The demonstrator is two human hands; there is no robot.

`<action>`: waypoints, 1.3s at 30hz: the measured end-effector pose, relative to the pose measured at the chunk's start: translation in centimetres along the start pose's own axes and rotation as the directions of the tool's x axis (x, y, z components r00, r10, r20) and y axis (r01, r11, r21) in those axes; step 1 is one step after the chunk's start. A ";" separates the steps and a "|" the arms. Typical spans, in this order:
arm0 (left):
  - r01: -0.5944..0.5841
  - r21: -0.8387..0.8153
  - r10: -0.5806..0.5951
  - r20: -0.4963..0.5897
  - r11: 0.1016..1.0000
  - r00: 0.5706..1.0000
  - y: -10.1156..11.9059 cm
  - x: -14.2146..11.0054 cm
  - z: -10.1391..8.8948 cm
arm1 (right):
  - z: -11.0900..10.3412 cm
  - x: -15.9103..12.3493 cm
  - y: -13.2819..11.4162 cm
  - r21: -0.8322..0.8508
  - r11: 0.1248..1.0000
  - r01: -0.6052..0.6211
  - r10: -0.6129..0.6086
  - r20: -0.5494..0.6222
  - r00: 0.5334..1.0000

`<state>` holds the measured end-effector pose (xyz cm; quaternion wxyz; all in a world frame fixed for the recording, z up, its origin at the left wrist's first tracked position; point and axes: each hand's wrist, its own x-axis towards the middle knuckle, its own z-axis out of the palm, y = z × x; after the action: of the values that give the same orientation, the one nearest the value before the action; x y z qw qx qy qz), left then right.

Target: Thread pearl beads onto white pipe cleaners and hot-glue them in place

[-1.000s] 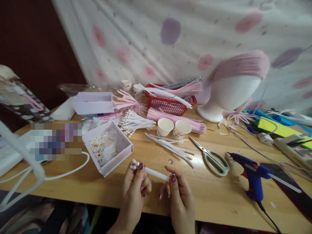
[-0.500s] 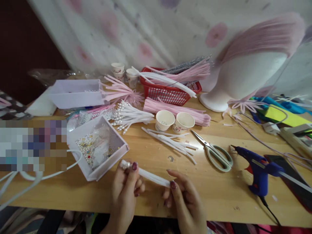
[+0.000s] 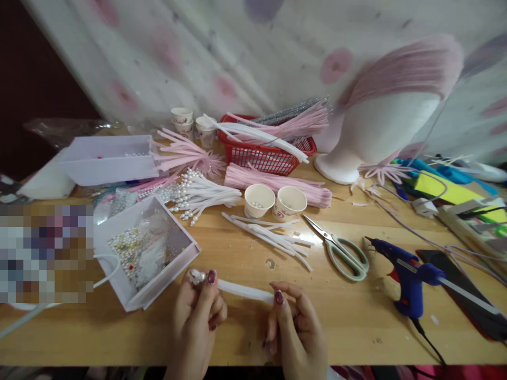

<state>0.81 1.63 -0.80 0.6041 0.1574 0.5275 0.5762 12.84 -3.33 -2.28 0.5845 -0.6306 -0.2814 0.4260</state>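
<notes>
The left hand is pinching the beaded end of a slim white bundle of fuzzy stems, thumb and fingers clamped together, with white pearl beads showing just above its grip. The right hand is closing its thumb and fingertips on the other end, so the bundle is stretching between both grips — above the front part of the pale wooden bench. Left of the left grip, an open white cardboard box is holding small mixed beads. Beyond the grips, loose white fuzzy stems are lying near two cream paper cups, which are holding pearl beads. Farther beyond, a pink fuzzy stem bundle is resting before a red plastic basket. Right of the right grip, green-handled metal scissors are lying open slightly at the blades — and a blue glue gun is resting farther right.
</notes>
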 end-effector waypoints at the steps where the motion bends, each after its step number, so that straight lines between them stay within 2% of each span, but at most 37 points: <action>1: 0.007 -0.004 -0.007 -0.004 1.000 1.000 0.1 0.0 0.1 | 0.0 0.0 0.1 -0.002 1.000 -0.004 0.004 -0.003 1.000; 6: -0.026 -0.062 0.026 0.005 0.998 1.000 0.1 0.0 0.0 | 0.2 -0.1 -0.1 0.084 0.996 0.006 -0.003 -0.039 0.999; 9: -0.042 -0.032 0.043 0.061 0.999 0.997 -0.5 0.0 -0.4 | -0.2 -0.1 -0.8 0.128 0.990 0.058 -0.051 -0.056 0.997; 12: -0.081 0.104 0.061 0.186 0.991 0.981 -1.2 -0.1 -0.7 | -0.5 0.1 -1.6 -0.021 0.963 0.270 -0.271 -0.050 0.961; 14: -0.182 0.209 0.125 0.259 0.961 0.958 -1.4 -0.4 -0.6 | -0.4 0.1 -1.9 -0.136 0.903 0.407 -0.405 0.049 0.913; 15: -0.232 0.245 0.156 0.292 0.941 0.944 -1.4 -0.6 -0.5 | -0.3 0.1 -1.9 -0.158 0.888 0.431 -0.416 0.121 0.901; 18: -0.297 0.307 0.160 0.400 0.904 0.902 -0.9 -0.8 -0.3 | -0.1 0.1 -1.4 -0.132 0.934 0.331 -0.276 0.319 0.907; 21: -0.304 0.364 0.109 0.468 0.881 0.877 -0.4 -0.6 -0.1 | -0.2 -0.1 -1.1 -0.179 0.937 0.298 -0.194 0.442 0.876; 24: -0.321 0.363 0.111 0.495 0.874 0.862 -0.1 -0.7 -0.1 | -0.5 -0.3 -1.2 -0.214 0.928 0.306 -0.173 0.478 0.861; 30: -0.353 0.346 0.146 0.503 0.869 0.852 0.4 -1.2 -0.4 | -0.7 -0.7 -1.1 -0.123 0.954 0.272 -0.176 0.506 0.845; 32: -0.330 0.343 0.120 0.511 0.879 0.851 0.4 -1.2 -0.7 | -0.7 -0.7 -1.0 -0.053 0.980 0.194 -0.133 0.553 0.822; 34: -0.255 0.291 0.077 0.508 0.922 0.858 0.5 -1.2 -0.9 | -0.5 -0.6 -0.9 0.047 0.996 0.078 -0.091 0.601 0.794; 35: -0.182 0.232 0.043 0.501 0.955 0.864 0.6 -1.1 -1.0 | -0.5 -0.5 -0.8 0.100 0.995 0.030 -0.085 0.607 0.790; 37: 0.026 0.077 -0.059 0.467 0.997 0.882 1.0 -1.0 -0.9 | -0.4 -0.3 -0.8 0.197 0.980 -0.022 -0.097 0.573 0.814; 39: 0.217 -0.063 -0.174 0.400 0.974 0.900 1.5 -0.9 -0.7 | -0.4 -0.1 -0.9 0.269 0.962 -0.051 -0.101 0.523 0.846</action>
<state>-0.40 1.03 0.52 0.7596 0.1834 0.3778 0.4966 13.23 -3.45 -1.38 0.5704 -0.3974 -0.3789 0.6108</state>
